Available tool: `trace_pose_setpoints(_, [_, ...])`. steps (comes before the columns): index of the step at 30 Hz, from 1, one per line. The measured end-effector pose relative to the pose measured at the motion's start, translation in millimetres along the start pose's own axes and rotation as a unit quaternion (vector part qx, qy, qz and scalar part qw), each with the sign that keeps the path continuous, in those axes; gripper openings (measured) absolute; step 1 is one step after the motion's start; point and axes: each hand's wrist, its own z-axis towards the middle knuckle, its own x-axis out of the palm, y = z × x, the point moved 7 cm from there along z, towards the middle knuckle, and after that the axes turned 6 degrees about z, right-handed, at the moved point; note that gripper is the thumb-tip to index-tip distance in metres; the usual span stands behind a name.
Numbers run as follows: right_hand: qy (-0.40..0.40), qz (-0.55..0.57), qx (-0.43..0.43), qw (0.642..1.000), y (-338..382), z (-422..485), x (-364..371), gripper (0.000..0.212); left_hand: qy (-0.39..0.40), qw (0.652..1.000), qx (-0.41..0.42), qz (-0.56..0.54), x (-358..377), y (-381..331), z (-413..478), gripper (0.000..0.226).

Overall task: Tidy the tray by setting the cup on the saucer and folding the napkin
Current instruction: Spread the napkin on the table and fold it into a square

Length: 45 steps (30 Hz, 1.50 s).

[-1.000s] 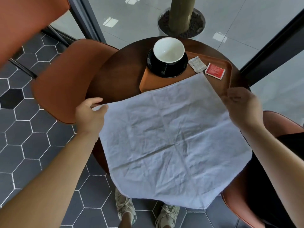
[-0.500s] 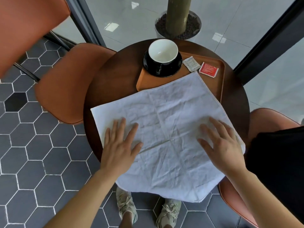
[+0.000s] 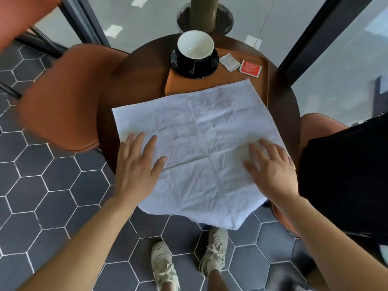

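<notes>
- Napkin point(image 3: 201, 148) lies unfolded on the desk point(image 3: 142, 68). Its far edge drapes over the near part of the tray point(image 3: 231, 78), and its near corner hangs past the desk's near edge.
- Risk: if you lift both palms at once, that overhang could drag the cloth to the floor point(image 3: 52, 185).
- Risk: the tray rim sits under the far edge, so a fold started there will likely crease crooked.
- Risk: a corner swung too far could brush the white packet point(image 3: 230, 62), the red packet point(image 3: 250, 68) or the cup point(image 3: 195, 46).
- Left hand point(image 3: 136, 171): flat, fingers spread, pressing the napkin's left side, with the palm partly off the cloth.
- Right hand point(image 3: 273, 173): flat, fingers spread, pressing the right side near the edge.
- Cup sits on the saucer point(image 3: 178, 66) at the tray's far left, so that half looks done.
</notes>
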Motion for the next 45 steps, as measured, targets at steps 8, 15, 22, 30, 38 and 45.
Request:
trace_pose_setpoints(8, [0.036, 0.035, 0.050, 0.997, 3, -10, -1, 0.050, -0.025, 0.998, 0.057, 0.014, 3, -20, -74, 0.054])
trace_pose_setpoints(15, [-0.095, 0.256, 0.162, 0.948, -37, -67, -33, 0.009, -0.135, 0.975, -0.118, -0.127, 4, -14, -128, 0.042])
trace_pose_setpoints(22, [0.072, 0.507, 0.421, 0.748, -56, -121, 38, 0.019, -0.055, 0.755, -0.432, -0.491, 50, -8, -154, 0.038])
trace_pose_setpoints(30, [0.078, 0.636, 0.393, 0.660, -48, -105, 60, 0.063, 0.039, 0.675, -0.423, -0.603, 77, -7, -158, 0.018])
trace_pose_setpoints(38, [0.038, 0.658, 0.405, 0.634, -79, -97, 70, 0.086, 0.068, 0.688, -0.441, -0.572, 74, 15, -185, 0.009])
trace_pose_setpoints(45, [0.068, 0.630, 0.408, 0.657, -99, -91, 79, 0.023, 0.081, 0.671, -0.454, -0.582, 72, 21, -199, 0.010])
